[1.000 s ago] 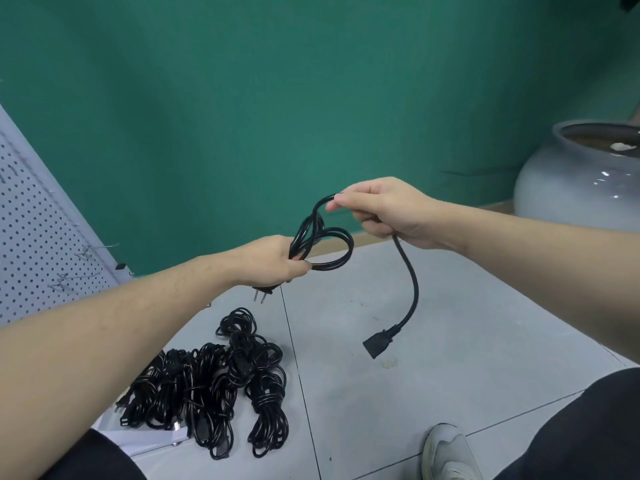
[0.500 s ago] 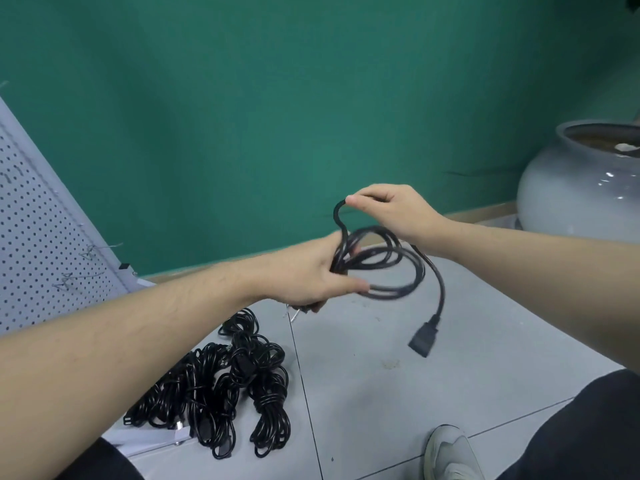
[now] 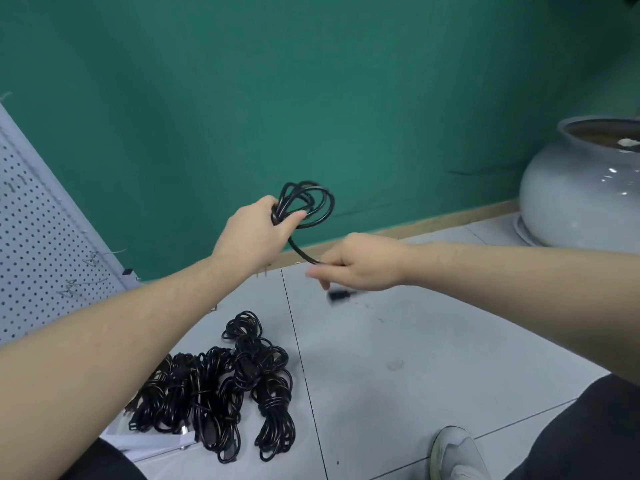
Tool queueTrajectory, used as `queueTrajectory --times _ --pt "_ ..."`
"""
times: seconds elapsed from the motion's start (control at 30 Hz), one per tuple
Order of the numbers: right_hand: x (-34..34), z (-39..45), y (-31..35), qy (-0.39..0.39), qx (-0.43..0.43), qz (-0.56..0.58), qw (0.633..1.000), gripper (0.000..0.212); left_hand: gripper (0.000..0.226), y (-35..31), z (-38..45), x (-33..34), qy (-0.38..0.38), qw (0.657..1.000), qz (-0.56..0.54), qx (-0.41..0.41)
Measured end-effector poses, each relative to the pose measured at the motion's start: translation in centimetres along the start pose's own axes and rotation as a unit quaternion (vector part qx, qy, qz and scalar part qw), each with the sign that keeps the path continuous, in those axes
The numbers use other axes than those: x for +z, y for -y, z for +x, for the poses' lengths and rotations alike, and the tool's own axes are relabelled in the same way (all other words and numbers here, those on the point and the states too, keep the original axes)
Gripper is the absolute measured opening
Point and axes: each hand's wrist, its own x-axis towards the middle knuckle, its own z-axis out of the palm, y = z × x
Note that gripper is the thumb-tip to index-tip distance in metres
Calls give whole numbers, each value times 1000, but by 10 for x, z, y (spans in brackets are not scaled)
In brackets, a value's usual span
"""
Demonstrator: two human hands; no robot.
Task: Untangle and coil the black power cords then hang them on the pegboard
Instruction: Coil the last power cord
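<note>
A white pegboard [image 3: 38, 233] leans against the green wall [image 3: 311, 81] at far left, thin wire hooks [image 3: 95, 255] jutting from its holes and hanging bare. On the grey tiled floor [image 3: 398, 375] below it lies a heap of black power cords [image 3: 221, 386], several wound into bundles, part of the heap resting on a white sheet [image 3: 149, 441]. Above the heap the left hand [image 3: 254, 233] is raised, its grip curled tight around a small coil of black cord [image 3: 306, 202]; the loops stand up out of the fist against the wall. One strand runs down and to the right from that coil into the right hand [image 3: 360, 263], whose grip pinches the strand between thumb and curled fingers. Just under that hand the cord's connector end [image 3: 341, 294] shows as a dark blur. Low in the frame a pale shoe [image 3: 457, 455] rests on the floor beside a dark trouser leg [image 3: 571, 434]. At far right a large glazed grey pot [image 3: 581, 195] stands against the wall.
</note>
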Motion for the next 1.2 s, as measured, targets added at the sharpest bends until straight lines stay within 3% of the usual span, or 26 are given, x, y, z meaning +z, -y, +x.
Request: queueTrajectory --times 0.1,0.2,0.3,0.43,0.5,0.6,0.67,0.73,0.8,0.93,1.07,1.2 --pt "-7 -1 -7 -63 -76 -30 995 35 50 15 4 2 43 990 135 -2" --pt "-18 -1 -18 -154 -68 29 985 27 54 12 -3 2 124 978 166 36" --pt "-24 -1 -30 -230 -19 86 969 29 57 4 -17 1 200 966 101 125" --pt "-24 4 -32 -232 3 187 955 29 59 5 -27 -2 269 942 -28 199" --pt "-26 5 -32 -224 14 233 946 17 54 -1 -32 -4 248 943 -97 201" --pt "-24 6 -35 -173 47 215 960 7 57 -14 -34 -3 129 954 -217 164" --pt "-17 8 -32 -132 93 259 952 19 44 -17 -31 1 71 951 -278 110" --pt "-8 9 -24 -89 108 237 961 36 45 -19 -31 3 51 947 -308 73" --pt "2 11 -15 -62 84 184 977 24 51 -19 -29 5 21 947 -318 39" --pt "8 9 -1 15 36 79 996 27 36 -6 -15 5 -26 972 -234 -11" --pt "9 9 3 74 -16 -13 997 17 49 12 -4 7 -12 999 -6 -41" --pt "-8 7 9 52 -46 -117 991 17 45 23 -3 7 11 972 233 28"
